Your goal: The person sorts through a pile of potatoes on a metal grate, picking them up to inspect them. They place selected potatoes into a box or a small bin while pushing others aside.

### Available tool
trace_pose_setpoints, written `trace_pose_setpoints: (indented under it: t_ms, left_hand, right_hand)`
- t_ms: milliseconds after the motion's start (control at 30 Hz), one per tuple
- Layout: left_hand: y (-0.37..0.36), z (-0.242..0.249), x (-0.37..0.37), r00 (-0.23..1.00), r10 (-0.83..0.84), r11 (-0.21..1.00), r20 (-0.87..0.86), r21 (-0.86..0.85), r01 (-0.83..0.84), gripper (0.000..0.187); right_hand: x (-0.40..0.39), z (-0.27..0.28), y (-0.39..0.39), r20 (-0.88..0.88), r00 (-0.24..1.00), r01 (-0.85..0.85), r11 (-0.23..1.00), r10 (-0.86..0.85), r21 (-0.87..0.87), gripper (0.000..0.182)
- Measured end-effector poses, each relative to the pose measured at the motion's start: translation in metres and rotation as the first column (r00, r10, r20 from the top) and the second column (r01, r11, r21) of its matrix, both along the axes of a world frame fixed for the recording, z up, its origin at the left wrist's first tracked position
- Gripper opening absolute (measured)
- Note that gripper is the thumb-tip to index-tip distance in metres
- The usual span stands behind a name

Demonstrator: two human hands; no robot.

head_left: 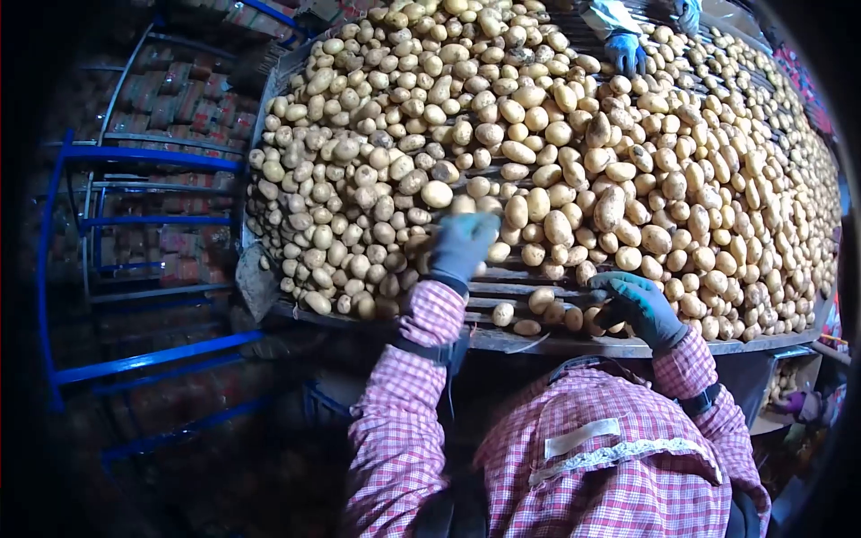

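Note:
A wide heap of potatoes (556,224) covers a slatted sorting table (574,291). My left hand (464,242), in a grey and teal glove, reaches onto the potatoes near the middle; it is blurred and its fingertips are hard to make out. Nearer the front edge, my right hand (639,308), gloved the same way, rests over potatoes with its fingers bent and pointing left. What lies under its fingers is partly hidden. Between my hands, bare slats show, with a few loose potatoes (541,300) on them.
Across the table, a co-worker's blue-gloved hand (625,54) touches potatoes, with another gloved hand (688,16) beside it. Blue metal rails (152,359) and stacked sacks (179,99) stand at the left. A box of potatoes (789,381) sits at the lower right.

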State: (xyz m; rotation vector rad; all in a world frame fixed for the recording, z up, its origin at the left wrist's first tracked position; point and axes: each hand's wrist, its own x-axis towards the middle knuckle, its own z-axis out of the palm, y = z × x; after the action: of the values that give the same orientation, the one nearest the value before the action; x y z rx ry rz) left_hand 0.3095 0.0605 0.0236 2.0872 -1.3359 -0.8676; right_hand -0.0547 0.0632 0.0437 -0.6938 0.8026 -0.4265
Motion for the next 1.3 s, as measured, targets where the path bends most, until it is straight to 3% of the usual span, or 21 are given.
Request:
trace_pose_setpoints:
  t_ms: [67,100,133,200,267,333,467,567,600,667,733,767,833,900,967,1000,1033,1100,1133,1267,1300]
  left_hand:
    - [-0.001,-0.034,-0.007,0.903,-0.034,0.98,-0.428,-0.191,-0.053,0.031]
    - [-0.009,-0.01,0.0,0.984,-0.058,0.944,-0.167,-0.33,0.0,0.026]
    - [-0.019,0.004,0.016,0.999,0.025,0.947,-0.037,-0.319,-0.035,0.022]
    - [-0.039,-0.001,0.077,0.926,0.073,0.898,0.371,-0.428,0.101,0.024]
    - [-0.054,0.012,0.111,0.855,0.054,0.983,0.516,-0.176,0.044,0.031]
    - [-0.067,0.009,0.122,0.837,-0.04,0.998,0.546,-0.011,0.055,0.056]
    - [-0.095,0.015,0.111,0.947,0.005,0.937,0.322,0.33,-0.117,0.084]
    - [-0.082,-0.006,0.101,0.985,0.095,0.972,0.144,0.202,-0.124,0.081]
    - [-0.071,-0.013,0.095,0.987,0.156,0.986,0.038,0.051,-0.158,0.057]
    - [-0.052,-0.001,0.074,0.892,0.165,0.984,-0.42,0.014,-0.176,0.044]
    - [-0.028,0.029,0.022,0.838,0.003,0.986,-0.546,-0.138,-0.093,0.035]
    - [-0.019,0.037,0.002,0.771,-0.059,0.998,-0.635,-0.066,0.022,0.038]
    - [-0.018,0.038,-0.005,0.822,-0.216,0.976,-0.526,-0.129,0.174,0.043]
    - [-0.033,0.023,0.003,0.94,-0.34,0.9,-0.043,-0.304,0.312,0.045]
    - [-0.059,0.003,0.035,0.987,-0.162,0.957,0.016,-0.243,0.161,0.053]
    - [-0.068,0.009,0.04,0.977,-0.075,0.978,0.198,-0.178,0.111,0.056]
    - [-0.078,-0.01,0.045,0.978,-0.096,0.983,0.188,-0.138,0.123,0.058]
    - [-0.087,-0.034,0.04,0.992,-0.013,0.997,0.126,-0.079,0.023,0.061]
    - [-0.088,-0.049,0.043,0.994,-0.008,0.98,0.108,-0.197,0.03,0.054]
    - [-0.079,-0.059,0.025,0.908,-0.009,0.94,-0.419,-0.313,-0.135,0.036]
    - [-0.069,-0.012,0.008,0.784,-0.01,0.977,-0.621,-0.173,-0.124,0.035]
  right_hand:
    - [-0.005,0.009,-0.001,-0.035,0.999,0.033,0.999,-0.033,0.007,0.043]
    - [-0.008,0.012,-0.001,-0.042,0.998,0.044,0.999,-0.043,0.013,0.043]
    - [-0.012,0.015,-0.001,-0.049,0.998,0.052,0.998,-0.051,0.021,0.043]
    - [-0.014,0.016,-0.004,-0.035,0.998,0.049,0.999,-0.048,0.022,0.043]
    - [-0.012,0.014,-0.004,0.003,1.0,0.027,1.0,-0.027,0.012,0.044]
    - [-0.001,0.007,-0.008,0.029,1.0,-0.007,1.0,0.007,0.017,0.044]
    - [0.045,0.017,-0.023,0.035,0.997,-0.075,0.997,0.074,0.028,0.046]
    - [0.071,0.02,-0.038,0.067,0.988,-0.145,0.985,0.14,0.091,0.051]
    - [0.077,0.016,-0.039,0.111,0.988,-0.123,0.987,0.111,0.105,0.053]
    - [0.089,0.004,-0.038,0.191,0.98,-0.086,0.986,0.057,0.143,0.056]
    - [0.101,-0.005,-0.037,0.22,0.975,-0.074,0.967,0.018,0.246,0.061]
    - [0.107,-0.005,-0.038,0.244,0.97,-0.072,0.948,-0.006,0.311,0.059]
    - [0.113,-0.01,-0.042,0.264,0.964,-0.08,0.919,-0.027,0.387,0.054]
    - [0.106,-0.023,-0.043,0.259,0.965,-0.081,0.9,-0.037,0.428,0.051]
    - [0.099,-0.019,-0.045,0.281,0.958,-0.151,0.925,0.05,0.35,0.049]
    - [0.097,-0.017,-0.047,0.291,0.952,-0.189,0.932,0.097,0.308,0.048]
    - [0.095,-0.014,-0.045,0.267,0.95,-0.202,0.97,0.161,0.133,0.048]
    - [0.098,0.002,-0.042,0.148,0.988,-0.078,0.962,0.04,0.262,0.048]
    - [0.102,0.007,-0.044,0.088,0.996,-0.016,0.949,-0.012,0.315,0.049]
    - [0.097,-0.003,-0.048,0.203,0.979,-0.038,0.989,0.008,0.143,0.048]
    - [0.097,0.001,-0.048,0.176,0.983,-0.071,0.996,0.061,0.056,0.048]
